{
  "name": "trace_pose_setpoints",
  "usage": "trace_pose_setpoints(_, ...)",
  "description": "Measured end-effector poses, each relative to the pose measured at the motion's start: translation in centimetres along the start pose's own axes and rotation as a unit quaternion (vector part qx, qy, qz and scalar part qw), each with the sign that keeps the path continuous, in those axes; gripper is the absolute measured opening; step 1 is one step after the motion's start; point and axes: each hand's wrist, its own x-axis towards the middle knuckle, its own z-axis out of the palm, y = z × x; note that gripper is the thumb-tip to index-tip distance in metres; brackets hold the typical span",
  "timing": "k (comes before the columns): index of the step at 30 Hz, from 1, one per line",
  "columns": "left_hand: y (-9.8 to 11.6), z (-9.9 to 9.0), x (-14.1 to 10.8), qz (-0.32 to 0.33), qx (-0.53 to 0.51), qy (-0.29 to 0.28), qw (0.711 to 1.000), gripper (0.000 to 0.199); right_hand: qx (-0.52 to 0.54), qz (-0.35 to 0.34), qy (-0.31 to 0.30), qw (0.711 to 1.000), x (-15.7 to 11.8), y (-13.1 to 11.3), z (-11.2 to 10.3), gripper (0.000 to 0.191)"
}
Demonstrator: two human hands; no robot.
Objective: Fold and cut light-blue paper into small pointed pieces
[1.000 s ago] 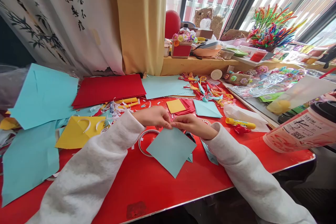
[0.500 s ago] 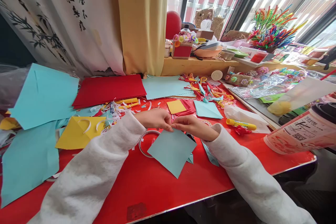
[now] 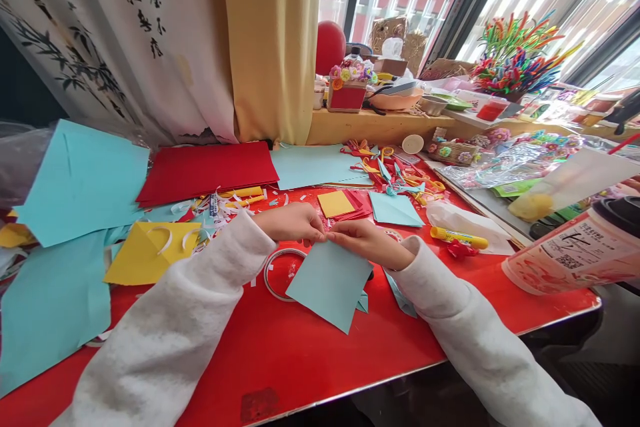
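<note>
A light blue square of paper (image 3: 331,285) hangs corner-up over the red table (image 3: 300,367). My left hand (image 3: 295,221) is closed, its fingertips at the top corner of the sheet. My right hand (image 3: 367,240) pinches that same corner, fingertips meeting those of the left. Behind the paper, a roll of tape (image 3: 267,275) lies flat, partly covered. A small folded blue paper piece (image 3: 362,303) peeks out at the sheet's right edge. Another folded blue piece (image 3: 401,295) lies beside my right sleeve.
Beyond my hands lie yellow squares (image 3: 335,204), blue squares (image 3: 396,209) and red sheets (image 3: 210,173). A yellow glue stick (image 3: 459,237) and a drink cup (image 3: 575,247) stand to the right. Large blue sheets (image 3: 55,307) and a yellow sheet (image 3: 145,260) cover the left side.
The blue square has tilted slightly, its lower corner swinging a little to the right and up. Both hands stay together at its top corner, barely moved.
</note>
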Motion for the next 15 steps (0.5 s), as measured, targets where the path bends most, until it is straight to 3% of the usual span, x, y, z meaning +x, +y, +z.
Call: trace_pose_setpoints(15,-0.59,0.20,0.39,-0.003,-0.030,0.002,1.000,0.019,0.047,0.023,-0.020,0.998,0.06,-0.09,-0.06,0.042)
